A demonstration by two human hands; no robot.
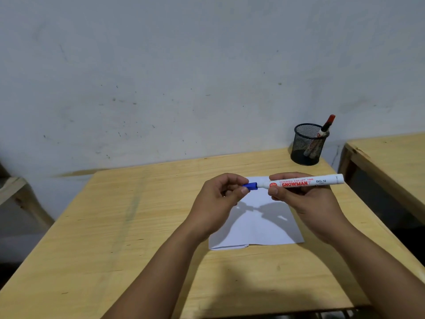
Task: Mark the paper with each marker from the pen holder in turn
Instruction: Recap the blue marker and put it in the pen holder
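Observation:
A white marker [305,181] with red lettering lies level above the paper, held between both hands. My right hand [303,199] grips its barrel. My left hand [218,199] pinches the blue cap [250,186] at the marker's left end; the cap sits against the barrel. Beneath the hands a white sheet of paper [264,229] lies on the wooden table [115,226], partly shadowed, with no mark visible on it. At the table's back right stands a black mesh pen holder [307,145] with a red-capped marker [327,125] leaning out of it.
A grey wall rises directly behind the table. A second wooden table [391,162] stands to the right across a narrow gap. Part of a wooden frame [20,194] shows at the left edge.

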